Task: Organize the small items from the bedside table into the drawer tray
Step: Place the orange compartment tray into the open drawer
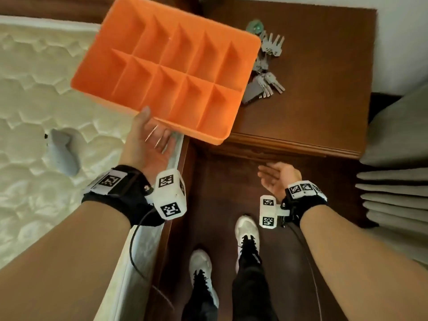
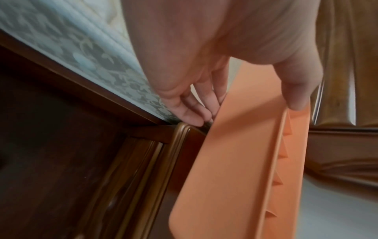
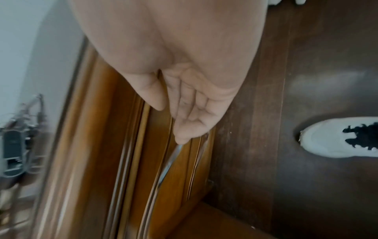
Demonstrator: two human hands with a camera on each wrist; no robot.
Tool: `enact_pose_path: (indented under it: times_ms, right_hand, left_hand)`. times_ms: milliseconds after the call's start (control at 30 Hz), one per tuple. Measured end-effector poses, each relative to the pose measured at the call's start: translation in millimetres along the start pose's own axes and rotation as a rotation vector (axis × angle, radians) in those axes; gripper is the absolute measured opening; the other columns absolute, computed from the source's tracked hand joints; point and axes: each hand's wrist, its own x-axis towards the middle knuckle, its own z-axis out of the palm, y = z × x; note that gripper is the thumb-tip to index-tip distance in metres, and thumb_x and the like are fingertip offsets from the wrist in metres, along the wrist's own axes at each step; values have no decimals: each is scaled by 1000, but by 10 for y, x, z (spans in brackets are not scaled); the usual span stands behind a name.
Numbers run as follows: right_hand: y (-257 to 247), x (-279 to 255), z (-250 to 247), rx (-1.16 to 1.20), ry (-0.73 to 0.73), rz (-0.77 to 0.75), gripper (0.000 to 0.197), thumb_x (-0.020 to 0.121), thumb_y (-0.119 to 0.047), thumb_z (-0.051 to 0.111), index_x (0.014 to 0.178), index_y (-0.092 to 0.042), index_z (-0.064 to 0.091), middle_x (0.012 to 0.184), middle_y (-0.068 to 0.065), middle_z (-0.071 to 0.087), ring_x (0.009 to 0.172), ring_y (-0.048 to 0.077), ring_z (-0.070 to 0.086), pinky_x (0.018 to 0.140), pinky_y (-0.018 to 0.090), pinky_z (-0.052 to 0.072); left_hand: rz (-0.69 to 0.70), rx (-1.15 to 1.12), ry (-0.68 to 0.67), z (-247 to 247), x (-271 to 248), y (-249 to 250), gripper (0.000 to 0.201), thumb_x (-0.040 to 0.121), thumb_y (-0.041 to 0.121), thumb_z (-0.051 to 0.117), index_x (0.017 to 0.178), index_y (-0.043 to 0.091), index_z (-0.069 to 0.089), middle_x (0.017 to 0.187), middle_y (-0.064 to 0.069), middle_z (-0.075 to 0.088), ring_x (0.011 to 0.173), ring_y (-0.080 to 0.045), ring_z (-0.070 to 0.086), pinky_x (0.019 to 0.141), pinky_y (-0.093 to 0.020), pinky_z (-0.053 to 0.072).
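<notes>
An orange tray [image 1: 166,72] with several empty compartments hangs tilted over the corner between bed and bedside table [image 1: 319,117]. My left hand [image 1: 150,135] pinches its near edge, thumb on the rim and fingers underneath; the left wrist view shows the hand [image 2: 245,110] on the tray [image 2: 235,161] the same way. A bunch of grey keys [image 1: 268,66] with a dark fob and a small green item [image 1: 254,26] lie on the tabletop behind the tray. My right hand [image 1: 275,179] is open, palm up, fingers straight at the table's drawer front [image 3: 163,177].
A quilted white mattress [image 1: 46,89] with a grey object [image 1: 62,154] on it lies to the left. Grey curtain folds [image 1: 393,177] hang at the right. My feet in white shoes [image 1: 246,228] stand on the dark wooden floor before the table.
</notes>
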Motion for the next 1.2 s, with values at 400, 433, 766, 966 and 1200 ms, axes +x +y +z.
enact_pose_path:
  times_ms: [400, 433, 766, 966, 1200]
  right_hand:
    - [-8, 803, 358, 198, -54, 67, 21, 91, 11, 43, 102, 2, 59, 99, 15, 70, 66, 24, 74, 49, 24, 53]
    - [-2, 829, 366, 201, -46, 91, 22, 91, 9, 42, 101, 4, 62, 90, 14, 66, 60, 20, 68, 46, 21, 47]
    - [1055, 385, 47, 260, 99, 192, 40, 85, 15, 41, 118, 10, 63, 66, 6, 40, 53, 16, 33, 45, 27, 34]
    - [1086, -224, -165, 208, 10, 197, 7, 92, -15, 55, 90, -9, 54, 112, 16, 63, 86, 30, 60, 70, 38, 44]
    - [1028, -13, -180, -197, 184, 182, 48, 95, -46, 42, 72, -6, 55, 44, 9, 59, 39, 19, 45, 43, 18, 30]
  left_hand:
    - [23, -184, 8, 208, 372, -211, 46, 81, 46, 73, 105, 9, 63, 101, -7, 68, 97, -19, 62, 97, -29, 51]
    - [23, -185, 2, 197, 377, -210, 46, 81, 46, 73, 105, 9, 63, 101, -7, 67, 97, -20, 62, 96, -29, 51]
    - [13, -181, -66, -51, 250, -161, 56, 76, 43, 79, 116, 9, 60, 110, -7, 51, 95, -20, 53, 96, -26, 49]
    - [18, -71, -93, -153, -28, -325, 65, 75, 44, 79, 126, 8, 61, 107, -7, 53, 92, -19, 56, 88, -26, 50]
    - [22, 56, -126, -324, -152, -538, 73, 72, 46, 80, 134, 12, 62, 106, -4, 67, 91, -16, 58, 83, -25, 52]
